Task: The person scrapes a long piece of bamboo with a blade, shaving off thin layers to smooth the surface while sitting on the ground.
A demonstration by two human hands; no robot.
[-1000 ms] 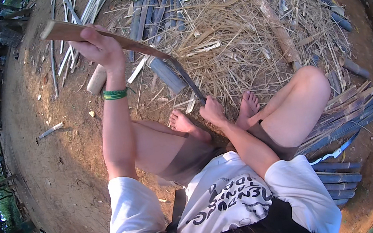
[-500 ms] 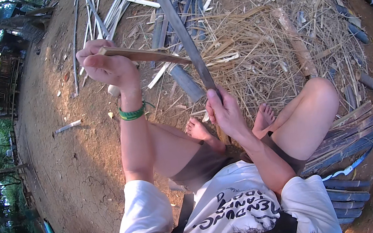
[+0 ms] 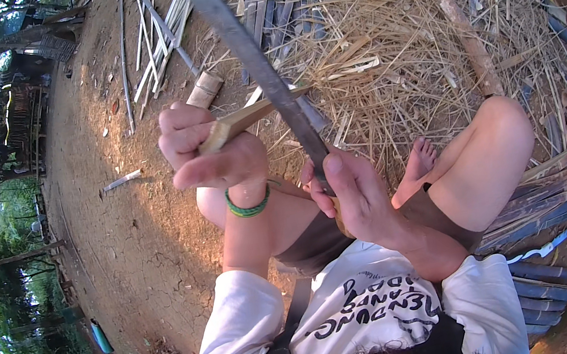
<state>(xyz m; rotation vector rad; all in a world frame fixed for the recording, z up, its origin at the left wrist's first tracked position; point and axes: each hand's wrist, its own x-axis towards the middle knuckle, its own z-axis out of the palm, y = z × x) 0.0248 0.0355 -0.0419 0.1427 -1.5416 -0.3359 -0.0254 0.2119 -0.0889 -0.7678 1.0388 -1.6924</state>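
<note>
My left hand, with a green band at its wrist, is closed around one end of a split bamboo strip. The strip points away to the right, its far part passing behind a long machete. My right hand grips this machete low down, its dark blade slanting up and left across the strip. Whether blade and strip touch, I cannot tell. Most of the machete's handle is hidden by my right fingers. Both hands are raised in front of my bent legs.
Bamboo shavings cover the ground ahead. Pale strips and dark split bamboo lie beyond my hands. A short bamboo section is behind my left hand. Split bamboo is stacked by my knee at the right.
My left hand has come nearer my body and to the right with the strip. The machete has been raised closer, its blade tilting further left. The whole view has shifted slightly.
</note>
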